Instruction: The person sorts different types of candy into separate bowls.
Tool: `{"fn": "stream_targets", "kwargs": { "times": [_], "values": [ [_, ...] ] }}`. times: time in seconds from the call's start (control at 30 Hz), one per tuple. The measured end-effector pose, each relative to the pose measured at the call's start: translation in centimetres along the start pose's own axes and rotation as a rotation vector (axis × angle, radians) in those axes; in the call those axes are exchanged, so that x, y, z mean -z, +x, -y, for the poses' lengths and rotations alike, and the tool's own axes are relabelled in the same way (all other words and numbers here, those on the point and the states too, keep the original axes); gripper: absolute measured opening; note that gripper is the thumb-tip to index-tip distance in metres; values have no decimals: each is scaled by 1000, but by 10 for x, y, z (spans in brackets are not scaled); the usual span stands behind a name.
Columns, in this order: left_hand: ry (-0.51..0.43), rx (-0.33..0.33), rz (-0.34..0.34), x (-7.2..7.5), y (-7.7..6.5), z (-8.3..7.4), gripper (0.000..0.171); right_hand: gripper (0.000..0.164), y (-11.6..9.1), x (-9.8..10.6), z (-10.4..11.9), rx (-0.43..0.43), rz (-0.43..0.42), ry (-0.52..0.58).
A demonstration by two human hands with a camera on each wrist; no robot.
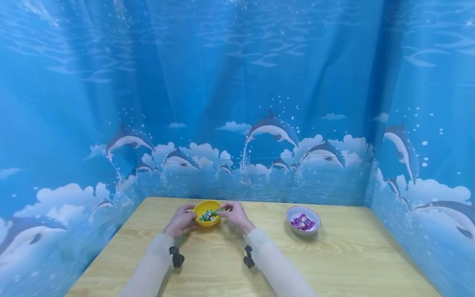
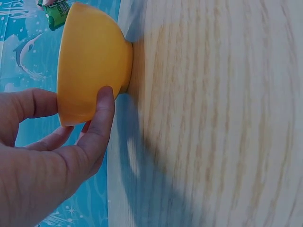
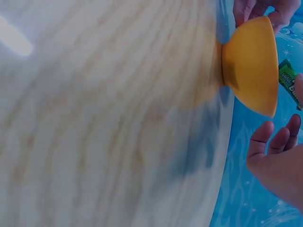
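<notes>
My left hand (image 1: 181, 220) grips the left side of a yellow bowl (image 1: 206, 205), thumb at the rim and fingers against the outer wall, as the left wrist view shows. The bowl stands upright on the table, with several small green and white wrapped pieces (image 1: 208, 215) inside. Over the bowl's right rim, my right hand (image 1: 236, 216) pinches a green-wrapped candy (image 3: 288, 80) between thumb and fingers. In the right wrist view its other fingers are loosely bent and apart from the bowl.
To the right stands a pale bowl (image 1: 304, 232) holding several purple wrapped pieces (image 1: 303, 222). The light wooden table (image 1: 356, 251) ends at a blue dolphin-print curtain (image 1: 222, 103) behind and on both sides.
</notes>
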State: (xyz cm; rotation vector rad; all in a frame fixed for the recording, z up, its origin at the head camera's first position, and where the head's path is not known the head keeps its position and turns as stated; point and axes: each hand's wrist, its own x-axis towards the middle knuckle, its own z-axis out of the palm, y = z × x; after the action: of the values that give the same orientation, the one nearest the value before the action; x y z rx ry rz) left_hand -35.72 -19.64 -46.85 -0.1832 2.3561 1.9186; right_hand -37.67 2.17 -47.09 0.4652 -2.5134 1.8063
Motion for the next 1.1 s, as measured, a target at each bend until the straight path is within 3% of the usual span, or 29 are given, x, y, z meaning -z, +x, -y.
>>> {"fn": "stream_targets", "kwargs": {
  "times": [0.33, 0.77, 0.97, 1.1],
  "values": [
    [-18, 4, 10, -2, -2, -4, 54, 21, -6, -4, -5, 26, 54, -40],
    [-2, -4, -1, -4, 4, -1, 53, 24, -12, 11, -7, 20, 83, -21],
    [70, -8, -41, -3, 2, -3, 50, 29, -21, 24, -9, -17, 92, 14],
    [163, -48, -83, -3, -4, -8, 54, 29, -30, 33, -12, -6, 98, -63]
  ]
}}
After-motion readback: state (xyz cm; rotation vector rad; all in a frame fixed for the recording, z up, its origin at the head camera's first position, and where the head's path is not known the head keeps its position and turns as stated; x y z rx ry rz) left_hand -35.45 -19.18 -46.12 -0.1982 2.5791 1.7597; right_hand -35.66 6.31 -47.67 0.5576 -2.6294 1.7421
